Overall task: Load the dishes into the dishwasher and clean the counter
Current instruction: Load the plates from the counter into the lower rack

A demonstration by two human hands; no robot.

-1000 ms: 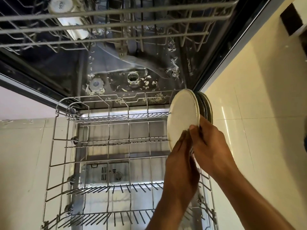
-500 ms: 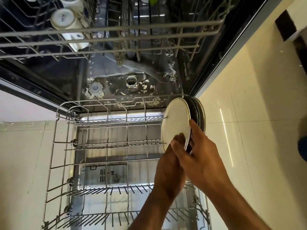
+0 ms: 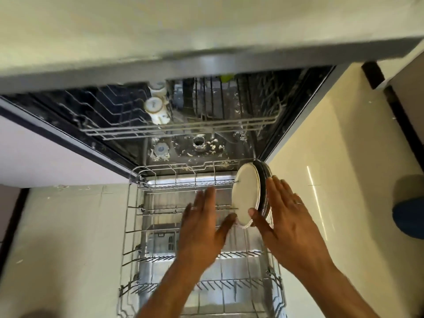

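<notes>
The fingers of both hands are straight and spread, holding nothing. The left hand point(image 3: 202, 228) hovers palm-down over the pulled-out lower rack point(image 3: 135, 226), its thumb tip just beside the bottom edge of the white plate point(image 3: 245, 196). The right hand point(image 3: 289, 216) is on the other side of the plates, its thumb reaching up close to the same lower edge; whether either thumb actually touches the plate I cannot tell. There is a ring on a finger of each hand.

The white plate stands on edge in the far right corner of the lower rack, caught between the wire prongs, with dark plates point(image 3: 263, 180) standing right behind it. Above, in the upper rack point(image 3: 183, 129), cups point(image 3: 156, 109) sit upside down. The floor of the dishwasher point(image 3: 202, 148) is speckled with pale bits of debris. The counter point(image 3: 160, 31) runs across the top, and the cream floor tiles point(image 3: 332, 168) lie to the right.
</notes>
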